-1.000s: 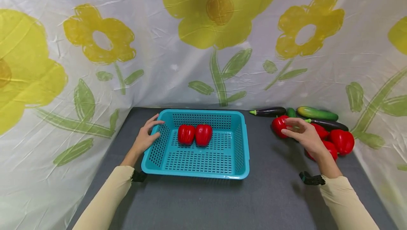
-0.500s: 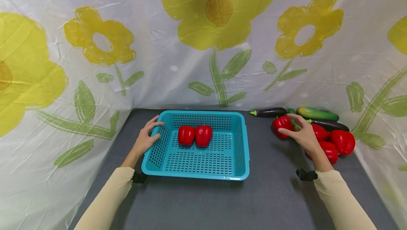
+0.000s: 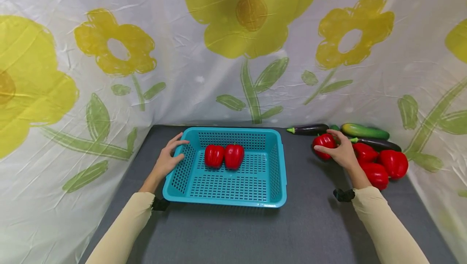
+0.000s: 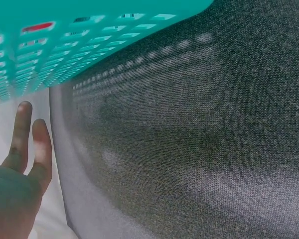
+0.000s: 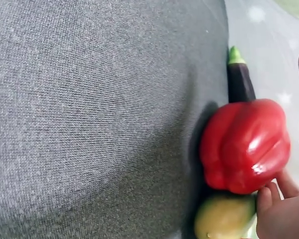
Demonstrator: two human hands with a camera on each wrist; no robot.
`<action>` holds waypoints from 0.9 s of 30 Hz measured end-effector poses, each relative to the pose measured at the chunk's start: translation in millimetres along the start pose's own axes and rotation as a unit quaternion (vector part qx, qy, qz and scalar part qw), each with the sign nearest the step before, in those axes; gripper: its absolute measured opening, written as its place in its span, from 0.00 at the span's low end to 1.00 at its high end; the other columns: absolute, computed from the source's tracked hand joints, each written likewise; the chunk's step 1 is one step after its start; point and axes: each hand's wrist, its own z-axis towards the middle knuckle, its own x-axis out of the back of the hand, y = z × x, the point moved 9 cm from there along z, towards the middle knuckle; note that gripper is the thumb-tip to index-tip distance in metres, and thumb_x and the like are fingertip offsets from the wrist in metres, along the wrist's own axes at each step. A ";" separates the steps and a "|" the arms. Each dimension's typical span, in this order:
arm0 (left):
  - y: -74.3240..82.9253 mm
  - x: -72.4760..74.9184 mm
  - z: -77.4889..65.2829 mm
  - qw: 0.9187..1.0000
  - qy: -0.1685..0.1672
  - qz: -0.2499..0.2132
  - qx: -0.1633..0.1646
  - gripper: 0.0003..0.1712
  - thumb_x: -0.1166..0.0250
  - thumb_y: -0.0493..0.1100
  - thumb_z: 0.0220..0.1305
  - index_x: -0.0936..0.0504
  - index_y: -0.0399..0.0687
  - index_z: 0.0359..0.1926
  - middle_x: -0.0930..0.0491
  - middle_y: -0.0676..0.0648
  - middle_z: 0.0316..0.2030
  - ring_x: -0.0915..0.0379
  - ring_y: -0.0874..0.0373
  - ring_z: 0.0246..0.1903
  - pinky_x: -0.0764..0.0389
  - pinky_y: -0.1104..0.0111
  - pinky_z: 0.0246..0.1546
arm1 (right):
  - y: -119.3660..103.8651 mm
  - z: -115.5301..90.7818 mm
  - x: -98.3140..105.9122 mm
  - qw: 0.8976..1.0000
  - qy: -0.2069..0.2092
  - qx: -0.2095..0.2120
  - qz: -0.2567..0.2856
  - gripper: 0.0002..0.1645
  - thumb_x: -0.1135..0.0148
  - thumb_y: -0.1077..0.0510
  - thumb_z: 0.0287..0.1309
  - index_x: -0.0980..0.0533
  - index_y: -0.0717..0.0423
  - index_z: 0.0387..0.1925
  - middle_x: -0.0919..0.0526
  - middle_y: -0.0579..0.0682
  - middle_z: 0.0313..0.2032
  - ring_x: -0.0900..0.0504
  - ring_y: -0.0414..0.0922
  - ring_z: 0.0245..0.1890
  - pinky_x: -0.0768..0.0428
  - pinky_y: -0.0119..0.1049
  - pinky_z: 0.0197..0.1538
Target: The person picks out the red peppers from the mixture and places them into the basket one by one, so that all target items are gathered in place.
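White sheeting painted with yellow flowers spans the upper frame as I watch remotely; dark grey fabric-covered tabletop fills the lower. At centre lies the turquoise perforated plastic basket. Left hand, left of centre: fingers apart beside the rim; contact I cannot tell. Right hand, right of centre: thumb and fingers parted around one glossy red bell pepper. For a sound grasp, I judge, they should meet on opposite flanks at its widest part. The pepper lies between and beneath the fingertips; whether the lower fingers touch it I cannot tell.
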 end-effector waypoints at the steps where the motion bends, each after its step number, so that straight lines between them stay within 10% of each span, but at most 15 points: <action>1: -0.2 0.0 0.1 1.000 0.000 -0.001 0.001 0.22 0.44 0.20 0.63 0.25 0.21 0.59 0.46 0.27 0.74 0.55 0.26 0.72 0.45 0.30 0.60 | 1.3 0.7 -0.3 1.000 0.001 -0.002 -0.003 0.48 0.23 0.52 0.56 0.36 0.60 0.73 0.34 0.67 0.67 0.34 0.64 0.63 0.28 0.59 0.56; 27: -2.9 0.7 0.9 1.000 -0.001 -0.007 0.015 0.22 0.44 0.20 0.63 0.25 0.22 0.59 0.46 0.29 0.74 0.55 0.27 0.72 0.44 0.32 0.61 | 3.9 7.3 -0.1 0.997 0.031 0.003 -0.074 0.41 0.23 0.59 0.53 0.29 0.64 0.66 0.30 0.72 0.61 0.33 0.70 0.58 0.27 0.68 0.52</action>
